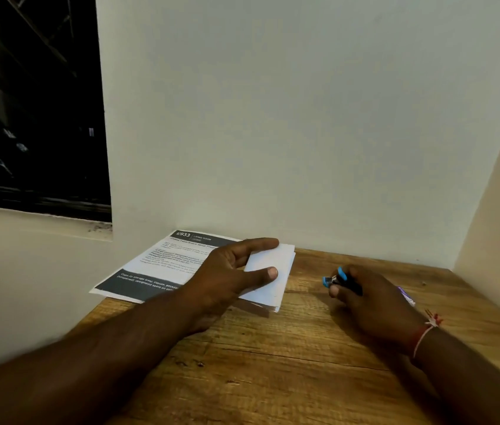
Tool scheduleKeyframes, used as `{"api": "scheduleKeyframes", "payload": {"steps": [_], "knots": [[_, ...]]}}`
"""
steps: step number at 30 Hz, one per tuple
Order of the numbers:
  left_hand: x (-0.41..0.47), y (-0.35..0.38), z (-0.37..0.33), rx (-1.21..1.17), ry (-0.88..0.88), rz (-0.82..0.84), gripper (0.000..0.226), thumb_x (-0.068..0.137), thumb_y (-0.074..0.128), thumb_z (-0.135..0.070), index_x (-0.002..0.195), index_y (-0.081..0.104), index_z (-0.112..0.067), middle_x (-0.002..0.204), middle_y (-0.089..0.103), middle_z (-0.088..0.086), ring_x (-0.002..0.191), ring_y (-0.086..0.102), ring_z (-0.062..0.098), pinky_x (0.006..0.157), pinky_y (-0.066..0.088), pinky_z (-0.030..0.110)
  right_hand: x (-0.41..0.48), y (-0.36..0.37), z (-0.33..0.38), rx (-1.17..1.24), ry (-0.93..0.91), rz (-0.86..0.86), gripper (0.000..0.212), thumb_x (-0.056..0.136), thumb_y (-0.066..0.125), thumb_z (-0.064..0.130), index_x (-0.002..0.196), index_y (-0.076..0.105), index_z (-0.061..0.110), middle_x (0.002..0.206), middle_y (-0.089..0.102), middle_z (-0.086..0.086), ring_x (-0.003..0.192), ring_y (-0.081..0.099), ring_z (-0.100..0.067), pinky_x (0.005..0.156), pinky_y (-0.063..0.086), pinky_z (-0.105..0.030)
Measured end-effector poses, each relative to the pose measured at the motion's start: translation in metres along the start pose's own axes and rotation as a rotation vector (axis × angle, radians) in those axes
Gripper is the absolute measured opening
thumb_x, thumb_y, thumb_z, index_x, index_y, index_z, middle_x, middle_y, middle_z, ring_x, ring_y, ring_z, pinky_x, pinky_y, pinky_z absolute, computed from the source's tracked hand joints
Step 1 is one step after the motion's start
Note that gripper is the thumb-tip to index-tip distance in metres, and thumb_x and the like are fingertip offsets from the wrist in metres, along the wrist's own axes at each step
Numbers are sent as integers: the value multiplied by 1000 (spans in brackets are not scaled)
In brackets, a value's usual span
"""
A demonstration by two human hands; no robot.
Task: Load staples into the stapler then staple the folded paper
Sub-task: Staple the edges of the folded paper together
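A white folded paper lies on the wooden table near the back wall. My left hand grips its left edge, fingers on the far side and thumb on top. To the right, my right hand is closed around a small black stapler with blue tips. The stapler's front end points left toward the paper and is a short gap away from it. Most of the stapler's body is hidden inside my fist.
A printed sheet with dark grey bands lies under and left of the folded paper, overhanging the table's left edge. A small purple and white packet peeks out behind my right hand. Walls close off the back and the right side.
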State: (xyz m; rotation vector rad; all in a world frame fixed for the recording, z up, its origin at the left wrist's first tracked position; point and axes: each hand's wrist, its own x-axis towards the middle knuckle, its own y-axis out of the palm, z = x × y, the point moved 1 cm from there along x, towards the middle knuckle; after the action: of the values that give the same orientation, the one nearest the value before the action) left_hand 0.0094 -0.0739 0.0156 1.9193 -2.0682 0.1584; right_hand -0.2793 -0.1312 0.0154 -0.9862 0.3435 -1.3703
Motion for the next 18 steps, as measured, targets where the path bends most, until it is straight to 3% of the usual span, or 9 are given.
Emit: {"api": "scheduleKeyframes", "payload": {"steps": [3, 5, 8, 10, 13, 18], "knots": [[-1, 0, -2, 68, 52, -35, 49, 92, 91, -5, 133, 83, -31, 131, 85, 1, 120, 82, 24, 100, 68, 43, -7, 7, 17, 279, -13, 63, 15, 110, 63, 33, 100, 70, 23, 81, 74, -1, 71, 69, -12, 70, 57, -30], [-1, 1, -1, 120, 87, -57, 50, 91, 92, -6, 131, 84, -33, 131, 84, -2, 119, 82, 23, 101, 69, 44, -11, 11, 28, 443, 60, 137, 27, 110, 62, 37, 99, 72, 14, 74, 66, -7, 66, 61, -16, 66, 52, -34], [-3, 2, -4, 160, 111, -72, 51, 90, 94, -5, 132, 84, -32, 132, 83, -3, 118, 82, 21, 97, 70, 41, -16, 12, 42, 869, 272, 288, 52, 103, 61, 57, 106, 77, 7, 83, 66, -14, 69, 57, -22, 63, 46, -38], [-6, 6, -8, 192, 137, -74, 51, 89, 94, -4, 133, 83, -27, 131, 83, -3, 115, 82, 15, 91, 69, 33, -17, 7, 47, 1133, 377, 359, 56, 109, 52, 53, 121, 73, 3, 92, 70, -15, 71, 58, -23, 62, 44, -36], [-10, 9, -12, 232, 163, -90, 52, 89, 94, -2, 136, 82, -22, 131, 82, -5, 112, 82, 11, 87, 67, 25, -17, 1, 46, 1204, 361, 407, 51, 113, 48, 37, 138, 68, -2, 95, 67, -9, 75, 58, -20, 64, 47, -33], [-8, 6, -9, 247, 172, -81, 53, 90, 93, -4, 137, 81, -24, 133, 82, -3, 117, 83, 22, 96, 70, 39, -19, 2, 47, 1210, 309, 416, 49, 104, 62, 31, 136, 70, -5, 96, 63, -7, 74, 61, -17, 55, 53, -25]]}}
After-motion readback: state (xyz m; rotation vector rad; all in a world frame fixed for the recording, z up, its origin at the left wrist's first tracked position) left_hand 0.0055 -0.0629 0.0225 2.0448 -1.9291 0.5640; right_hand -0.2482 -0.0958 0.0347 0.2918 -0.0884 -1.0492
